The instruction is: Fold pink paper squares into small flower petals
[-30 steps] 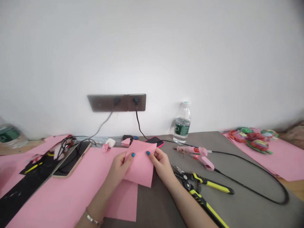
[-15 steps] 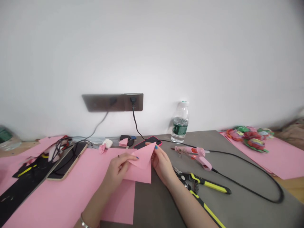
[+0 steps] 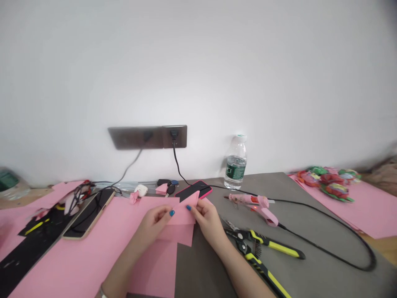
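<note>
Paper (image 3: 182, 216), doubled over between the hands above the surface (image 3: 198, 269) and partly over the large sheet (image 3: 93, 236); half a second earlier its flap stands raised, whereas now it lies lower, with a slanting upper edge; fingers of the left hand (image 3: 151, 221) and right hand (image 3: 209, 217) pinch it; the fold seems positioned, its crease perhaps not yet firm.

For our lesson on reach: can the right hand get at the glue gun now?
Probably yes: the glue gun lies to the right of the right hand, with grey tabletop between them, though that hand would first need to release the pink paper it pinches.
</note>
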`<move>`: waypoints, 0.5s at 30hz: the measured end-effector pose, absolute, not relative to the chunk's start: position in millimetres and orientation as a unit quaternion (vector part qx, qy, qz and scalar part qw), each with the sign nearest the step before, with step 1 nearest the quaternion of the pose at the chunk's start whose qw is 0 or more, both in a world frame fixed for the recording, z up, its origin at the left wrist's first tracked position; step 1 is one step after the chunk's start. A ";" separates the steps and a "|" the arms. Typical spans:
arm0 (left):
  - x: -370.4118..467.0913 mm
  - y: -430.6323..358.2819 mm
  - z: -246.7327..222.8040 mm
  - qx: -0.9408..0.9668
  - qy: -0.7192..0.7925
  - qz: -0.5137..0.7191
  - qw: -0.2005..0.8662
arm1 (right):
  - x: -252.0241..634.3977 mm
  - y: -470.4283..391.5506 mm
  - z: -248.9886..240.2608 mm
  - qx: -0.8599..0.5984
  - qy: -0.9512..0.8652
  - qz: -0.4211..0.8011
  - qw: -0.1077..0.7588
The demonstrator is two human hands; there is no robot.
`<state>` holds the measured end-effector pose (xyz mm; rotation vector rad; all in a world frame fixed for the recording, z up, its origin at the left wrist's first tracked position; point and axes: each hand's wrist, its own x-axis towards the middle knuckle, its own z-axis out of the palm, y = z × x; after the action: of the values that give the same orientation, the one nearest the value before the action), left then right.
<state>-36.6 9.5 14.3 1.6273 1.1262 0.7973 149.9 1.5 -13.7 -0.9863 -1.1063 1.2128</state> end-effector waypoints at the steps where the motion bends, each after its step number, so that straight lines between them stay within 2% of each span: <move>1: -35.8 10.6 14.0 0.669 0.464 0.309 0.491 | 148.6 0.4 -14.1 -0.432 -0.492 0.495 0.571; 4: -33.2 12.3 10.9 0.665 0.461 0.313 0.498 | 144.8 -1.9 -14.2 -0.435 -0.513 0.464 0.576; 9: -28.2 11.2 7.9 0.619 0.450 0.366 0.530 | 143.7 1.8 -12.1 -0.388 -0.469 0.543 0.579; 13: -23.5 8.2 9.4 0.586 0.427 0.347 0.595 | 146.3 5.7 -13.2 -0.431 -0.467 0.518 0.572; 15: -22.2 6.7 9.9 0.599 0.422 0.345 0.586 | 147.4 5.1 -12.9 -0.439 -0.499 0.496 0.559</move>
<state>-22.2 6.7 9.9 1.3964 0.9846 0.8044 147.4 5.1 -12.9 -1.0343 -1.1778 1.1696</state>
